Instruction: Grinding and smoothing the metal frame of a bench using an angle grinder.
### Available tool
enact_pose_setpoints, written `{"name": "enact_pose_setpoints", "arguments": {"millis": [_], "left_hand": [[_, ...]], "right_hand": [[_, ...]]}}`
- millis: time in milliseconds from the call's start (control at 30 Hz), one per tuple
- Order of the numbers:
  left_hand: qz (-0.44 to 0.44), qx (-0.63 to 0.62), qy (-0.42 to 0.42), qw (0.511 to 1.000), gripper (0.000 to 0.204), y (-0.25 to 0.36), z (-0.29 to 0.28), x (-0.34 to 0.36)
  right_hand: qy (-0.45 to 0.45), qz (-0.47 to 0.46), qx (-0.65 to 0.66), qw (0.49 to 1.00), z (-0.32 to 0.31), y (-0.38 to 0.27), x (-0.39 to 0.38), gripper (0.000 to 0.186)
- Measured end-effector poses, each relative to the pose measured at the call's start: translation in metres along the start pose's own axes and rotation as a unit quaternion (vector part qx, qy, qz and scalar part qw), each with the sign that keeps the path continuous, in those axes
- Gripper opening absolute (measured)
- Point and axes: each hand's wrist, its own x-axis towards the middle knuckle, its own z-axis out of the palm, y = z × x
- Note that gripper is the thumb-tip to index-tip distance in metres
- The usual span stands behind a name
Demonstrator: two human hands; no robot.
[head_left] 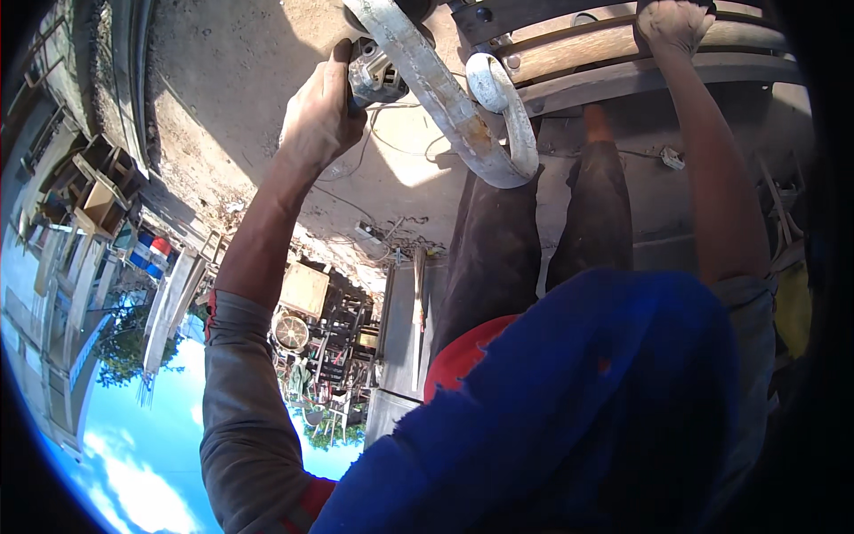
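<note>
My left hand [322,114] is wrapped round a dark grey power tool [378,75], which looks like a grinder. The tool is beside a white-painted metal armrest [433,78] with a curled end and worn, rusty patches. The armrest partly hides the tool's far side. At the upper right, my right hand [674,25] is closed over a slat of a bench, its fingers curled on the far edge. One slat [578,53] is bare, light wood; a neighbouring slat [614,82] is dark grey.
A thin cable [363,151] trails over the dusty ground towards a white socket block [369,233]. Another small pale block [672,158] lies under the bench on the right. Long beams [133,89], stacked timber and a cluttered heap with a fan-like wheel [291,330] line the left.
</note>
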Motion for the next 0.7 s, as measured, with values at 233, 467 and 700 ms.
{"name": "enact_pose_setpoints", "arguments": {"millis": [233, 467, 700], "left_hand": [[-0.04, 0.011, -0.043, 0.998, 0.081, 0.003, 0.01, 0.012], [-0.009, -0.064, 0.05, 0.997, 0.086, -0.012, 0.014, -0.017], [-0.097, -0.142, 0.039, 0.984, 0.092, 0.017, 0.011, -0.05]], "right_hand": [[-0.101, 0.009, 0.002, 0.995, -0.009, -0.007, 0.009, 0.037], [-0.081, -0.004, 0.0, 0.997, 0.0, -0.003, 0.005, 0.034], [0.059, 0.088, 0.207, 0.973, -0.008, -0.011, 0.006, 0.033]]}}
